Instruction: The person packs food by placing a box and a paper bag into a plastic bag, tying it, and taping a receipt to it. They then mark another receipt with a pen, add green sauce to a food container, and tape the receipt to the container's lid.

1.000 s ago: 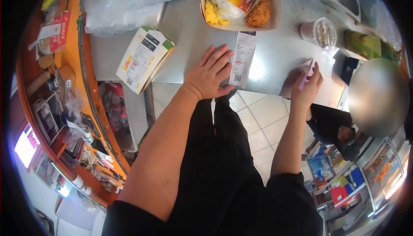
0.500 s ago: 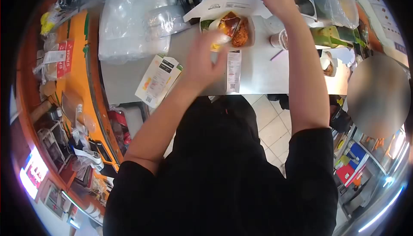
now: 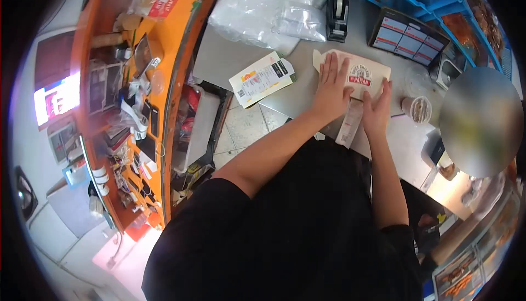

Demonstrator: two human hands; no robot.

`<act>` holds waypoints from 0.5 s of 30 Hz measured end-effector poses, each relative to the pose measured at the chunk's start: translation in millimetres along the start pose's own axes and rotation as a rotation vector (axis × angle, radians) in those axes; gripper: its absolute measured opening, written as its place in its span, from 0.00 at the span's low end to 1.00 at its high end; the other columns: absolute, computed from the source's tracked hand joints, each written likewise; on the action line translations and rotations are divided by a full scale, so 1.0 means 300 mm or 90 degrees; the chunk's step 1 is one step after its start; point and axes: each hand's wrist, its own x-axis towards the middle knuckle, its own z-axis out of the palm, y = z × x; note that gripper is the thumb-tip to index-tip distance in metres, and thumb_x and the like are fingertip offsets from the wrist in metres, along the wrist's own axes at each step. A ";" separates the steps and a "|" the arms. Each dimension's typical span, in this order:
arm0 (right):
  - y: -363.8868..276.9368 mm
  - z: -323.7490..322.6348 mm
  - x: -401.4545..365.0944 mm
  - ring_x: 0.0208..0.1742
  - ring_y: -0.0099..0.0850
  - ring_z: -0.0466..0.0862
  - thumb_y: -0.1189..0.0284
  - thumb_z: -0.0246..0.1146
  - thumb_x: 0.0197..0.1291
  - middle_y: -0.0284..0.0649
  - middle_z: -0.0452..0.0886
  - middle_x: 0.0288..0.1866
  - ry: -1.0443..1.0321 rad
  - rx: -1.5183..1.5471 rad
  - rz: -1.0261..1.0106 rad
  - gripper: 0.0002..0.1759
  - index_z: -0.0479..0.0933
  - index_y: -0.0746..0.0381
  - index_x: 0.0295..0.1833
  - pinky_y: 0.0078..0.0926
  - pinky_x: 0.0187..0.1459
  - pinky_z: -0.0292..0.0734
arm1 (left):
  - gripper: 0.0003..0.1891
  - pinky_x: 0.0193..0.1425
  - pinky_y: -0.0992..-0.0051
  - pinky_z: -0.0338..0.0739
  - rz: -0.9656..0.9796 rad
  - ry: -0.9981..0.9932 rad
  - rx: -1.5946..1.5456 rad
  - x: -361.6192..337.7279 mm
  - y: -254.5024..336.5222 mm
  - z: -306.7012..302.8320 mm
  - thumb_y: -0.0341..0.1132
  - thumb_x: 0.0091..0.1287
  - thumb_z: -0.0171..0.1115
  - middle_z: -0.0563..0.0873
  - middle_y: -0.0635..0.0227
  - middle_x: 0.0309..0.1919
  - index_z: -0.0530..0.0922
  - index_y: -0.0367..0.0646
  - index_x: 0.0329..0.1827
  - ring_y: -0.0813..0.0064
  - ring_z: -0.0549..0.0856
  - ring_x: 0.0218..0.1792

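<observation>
A cardboard food box (image 3: 366, 71) with a red printed logo sits on the metal counter with its lid down. My left hand (image 3: 332, 94) lies over the box's left side, fingers stretched out flat along the lid. My right hand (image 3: 377, 113) touches the front right corner, its fingers apart and pointing up the box's side. Between my hands, a long paper receipt (image 3: 349, 124) hangs down from the box's front edge. The food inside is hidden under the lid.
Left on the counter lie a flat card package with a label (image 3: 263, 79) and clear plastic bags (image 3: 257, 7). Behind stand a tape dispenser (image 3: 337, 18) and a tablet (image 3: 408, 37). A lidded cup (image 3: 418, 109) stands right, near a person whose face is blurred.
The box's lid has gone from open, with fried chicken showing, to down. My right hand has come back from the counter's rear to the box. The view has turned.
</observation>
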 end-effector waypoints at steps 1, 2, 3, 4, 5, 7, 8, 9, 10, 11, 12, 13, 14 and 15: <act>0.014 -0.002 0.018 0.81 0.48 0.72 0.62 0.66 0.77 0.60 0.67 0.82 -0.070 0.192 0.113 0.39 0.60 0.65 0.85 0.43 0.78 0.67 | 0.52 0.89 0.45 0.52 -0.046 0.000 -0.121 -0.004 0.003 -0.013 0.33 0.68 0.75 0.51 0.34 0.86 0.49 0.36 0.89 0.32 0.49 0.87; 0.031 -0.005 0.045 0.81 0.48 0.72 0.62 0.66 0.77 0.60 0.67 0.82 -0.072 0.199 0.102 0.39 0.60 0.65 0.85 0.43 0.78 0.67 | 0.52 0.89 0.45 0.52 -0.045 0.011 -0.114 0.006 0.005 -0.016 0.33 0.68 0.75 0.51 0.34 0.86 0.49 0.36 0.89 0.32 0.49 0.87; 0.029 -0.017 0.069 0.81 0.47 0.73 0.63 0.62 0.80 0.59 0.68 0.82 -0.066 0.303 0.228 0.36 0.60 0.66 0.85 0.40 0.78 0.68 | 0.56 0.89 0.50 0.53 -0.163 -0.006 -0.154 0.012 0.019 -0.027 0.33 0.65 0.78 0.52 0.34 0.86 0.47 0.36 0.89 0.35 0.51 0.87; 0.040 -0.020 0.083 0.80 0.45 0.73 0.63 0.57 0.83 0.59 0.69 0.82 -0.061 0.407 0.359 0.34 0.60 0.68 0.85 0.38 0.77 0.69 | 0.59 0.90 0.54 0.54 -0.282 -0.026 -0.194 0.007 0.025 -0.030 0.33 0.62 0.81 0.53 0.35 0.86 0.46 0.35 0.89 0.39 0.52 0.88; 0.153 0.042 0.080 0.75 0.45 0.79 0.65 0.53 0.84 0.58 0.76 0.76 -0.071 0.204 0.168 0.30 0.63 0.70 0.83 0.38 0.74 0.72 | 0.62 0.89 0.58 0.57 -0.277 -0.034 -0.250 0.008 -0.026 -0.002 0.34 0.58 0.84 0.60 0.38 0.85 0.47 0.34 0.89 0.45 0.60 0.86; 0.108 0.012 0.114 0.72 0.47 0.82 0.65 0.53 0.84 0.58 0.79 0.72 -0.132 0.202 0.144 0.29 0.64 0.70 0.82 0.39 0.72 0.74 | 0.60 0.88 0.60 0.60 -0.272 -0.043 -0.243 0.021 -0.042 -0.003 0.33 0.59 0.84 0.64 0.40 0.83 0.49 0.33 0.88 0.48 0.64 0.84; 0.076 -0.009 0.125 0.69 0.48 0.84 0.65 0.52 0.84 0.59 0.83 0.68 -0.196 0.191 0.120 0.29 0.65 0.70 0.81 0.40 0.70 0.76 | 0.58 0.87 0.61 0.62 -0.271 -0.052 -0.243 0.026 -0.043 -0.001 0.33 0.60 0.83 0.67 0.42 0.81 0.51 0.33 0.87 0.50 0.68 0.83; 0.074 -0.010 0.126 0.69 0.48 0.84 0.65 0.52 0.84 0.59 0.83 0.68 -0.190 0.189 0.119 0.29 0.65 0.70 0.81 0.40 0.70 0.76 | 0.58 0.87 0.61 0.62 -0.265 -0.053 -0.246 0.032 -0.059 0.007 0.33 0.60 0.83 0.67 0.42 0.81 0.51 0.33 0.87 0.50 0.68 0.83; 0.080 -0.005 0.126 0.66 0.51 0.85 0.65 0.52 0.84 0.60 0.84 0.65 -0.172 0.173 0.132 0.28 0.66 0.70 0.80 0.43 0.68 0.77 | 0.54 0.83 0.60 0.67 -0.278 -0.041 -0.284 0.043 -0.076 0.009 0.34 0.61 0.82 0.72 0.43 0.78 0.54 0.34 0.85 0.51 0.73 0.79; 0.087 -0.004 0.132 0.64 0.54 0.87 0.64 0.53 0.83 0.61 0.86 0.62 -0.150 0.154 0.145 0.28 0.67 0.69 0.79 0.45 0.66 0.78 | 0.50 0.80 0.60 0.72 -0.287 -0.030 -0.326 0.058 -0.086 0.018 0.36 0.63 0.81 0.77 0.43 0.75 0.58 0.34 0.83 0.52 0.78 0.75; 0.086 -0.012 0.142 0.64 0.54 0.87 0.64 0.53 0.83 0.61 0.86 0.62 -0.132 0.143 0.143 0.28 0.67 0.69 0.79 0.45 0.66 0.78 | 0.50 0.80 0.60 0.72 -0.271 -0.037 -0.339 0.080 -0.075 0.004 0.36 0.63 0.81 0.77 0.43 0.75 0.58 0.34 0.83 0.52 0.78 0.75; 0.078 -0.026 0.146 0.63 0.56 0.87 0.63 0.55 0.82 0.63 0.86 0.61 -0.144 0.093 0.154 0.28 0.69 0.68 0.78 0.47 0.66 0.79 | 0.46 0.76 0.58 0.75 -0.343 -0.052 -0.314 0.100 -0.067 -0.017 0.39 0.65 0.80 0.80 0.44 0.71 0.61 0.36 0.81 0.51 0.81 0.72; 0.074 -0.045 0.153 0.63 0.59 0.87 0.61 0.57 0.80 0.64 0.87 0.60 -0.152 0.042 0.170 0.28 0.71 0.67 0.76 0.49 0.65 0.79 | 0.43 0.72 0.56 0.78 -0.412 -0.072 -0.288 0.124 -0.055 -0.033 0.42 0.66 0.79 0.83 0.44 0.68 0.63 0.38 0.78 0.50 0.85 0.68; 0.069 -0.060 0.167 0.62 0.60 0.87 0.60 0.59 0.78 0.64 0.87 0.59 -0.161 0.011 0.181 0.28 0.73 0.67 0.74 0.50 0.64 0.80 | 0.41 0.69 0.55 0.79 -0.407 -0.097 -0.207 0.144 -0.041 -0.042 0.45 0.67 0.78 0.85 0.45 0.65 0.65 0.39 0.76 0.48 0.86 0.65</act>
